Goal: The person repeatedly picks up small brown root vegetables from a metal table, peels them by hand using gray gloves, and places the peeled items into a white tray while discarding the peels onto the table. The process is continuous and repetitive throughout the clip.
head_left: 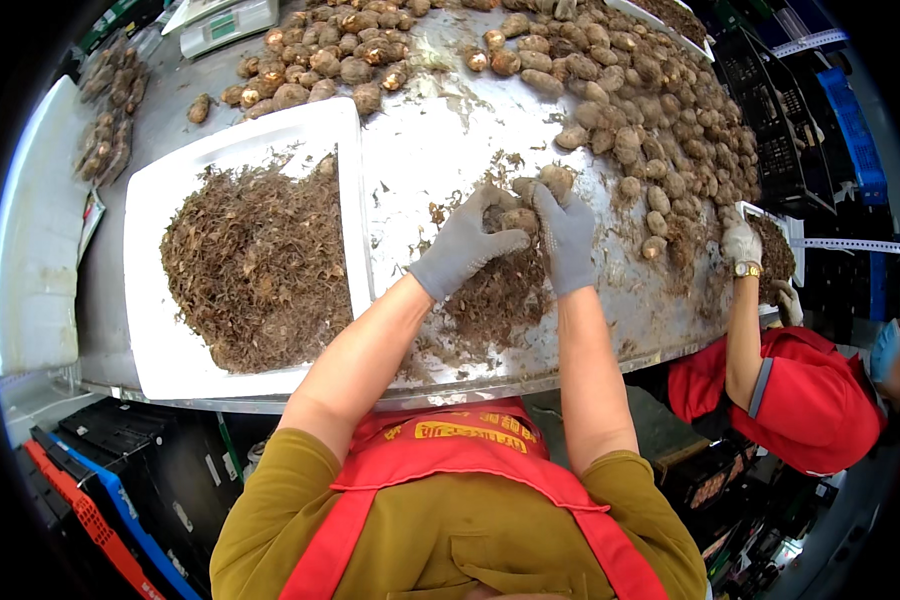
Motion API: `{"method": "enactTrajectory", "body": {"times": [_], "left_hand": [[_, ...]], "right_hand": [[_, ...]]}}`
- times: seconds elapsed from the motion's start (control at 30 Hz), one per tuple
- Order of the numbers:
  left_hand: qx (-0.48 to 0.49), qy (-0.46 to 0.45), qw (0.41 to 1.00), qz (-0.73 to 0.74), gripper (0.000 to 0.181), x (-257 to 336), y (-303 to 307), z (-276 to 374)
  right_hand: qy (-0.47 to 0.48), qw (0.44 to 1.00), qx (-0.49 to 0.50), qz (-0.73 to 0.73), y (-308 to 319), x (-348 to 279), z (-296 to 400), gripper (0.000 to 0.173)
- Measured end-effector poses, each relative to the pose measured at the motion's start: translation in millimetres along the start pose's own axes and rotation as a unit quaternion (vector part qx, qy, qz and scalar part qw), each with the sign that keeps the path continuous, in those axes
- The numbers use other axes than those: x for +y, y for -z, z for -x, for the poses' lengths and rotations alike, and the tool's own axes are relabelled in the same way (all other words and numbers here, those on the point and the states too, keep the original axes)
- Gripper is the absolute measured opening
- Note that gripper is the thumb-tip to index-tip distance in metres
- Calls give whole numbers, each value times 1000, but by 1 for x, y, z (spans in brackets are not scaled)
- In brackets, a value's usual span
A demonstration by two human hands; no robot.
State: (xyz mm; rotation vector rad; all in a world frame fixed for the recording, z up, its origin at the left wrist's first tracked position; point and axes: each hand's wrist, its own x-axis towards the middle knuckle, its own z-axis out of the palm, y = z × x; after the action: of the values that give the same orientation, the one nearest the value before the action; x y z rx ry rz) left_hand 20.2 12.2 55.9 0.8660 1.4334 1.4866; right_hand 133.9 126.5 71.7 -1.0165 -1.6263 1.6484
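Observation:
Brown taro corms (521, 220) lie between my two grey-gloved hands, over the metal table (412, 150). My left hand (471, 244) curls around one or more of these corms, its thumb pointing right. My right hand (566, 232) has its fingers bent against the corms from the other side; another corm (556, 178) sits at its fingertips. Below my hands is a heap of brown fibrous peelings (499, 300). To the left, a white foam box (136, 262) holds a large mound of similar brown scraps (259, 270).
Piles of taro corms (337, 52) lie at the back, with a larger pile (667, 112) at the right. A scale (229, 26) and bagged corms (109, 112) stand back left. At the right, a co-worker's gloved hand (741, 244) is at another foam box (798, 251). Black crates (772, 120) stand beyond.

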Motion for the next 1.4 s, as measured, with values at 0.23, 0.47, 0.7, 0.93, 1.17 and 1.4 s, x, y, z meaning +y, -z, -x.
{"method": "enactTrajectory", "body": {"times": [0.23,0.47,0.7,0.93,1.17,1.4], "left_hand": [[-118,35,915,384,56,2,4,0],[-77,14,952,296,53,0,0,-4],[-70,52,938,336,52,-4,2,-2],[-59,24,929,365,54,3,2,-1],[-41,58,974,216,45,10,-2,-2],[18,36,991,128,37,-1,-2,-1]], "right_hand": [[18,874,-138,466,36,-1,-1,41],[72,950,-114,282,29,-34,22,45],[264,827,-93,488,17,-29,37,31],[119,846,-214,473,13,-40,45,46],[86,768,-179,610,14,-67,26,54],[192,717,-226,630,9,-44,28,35]]}}
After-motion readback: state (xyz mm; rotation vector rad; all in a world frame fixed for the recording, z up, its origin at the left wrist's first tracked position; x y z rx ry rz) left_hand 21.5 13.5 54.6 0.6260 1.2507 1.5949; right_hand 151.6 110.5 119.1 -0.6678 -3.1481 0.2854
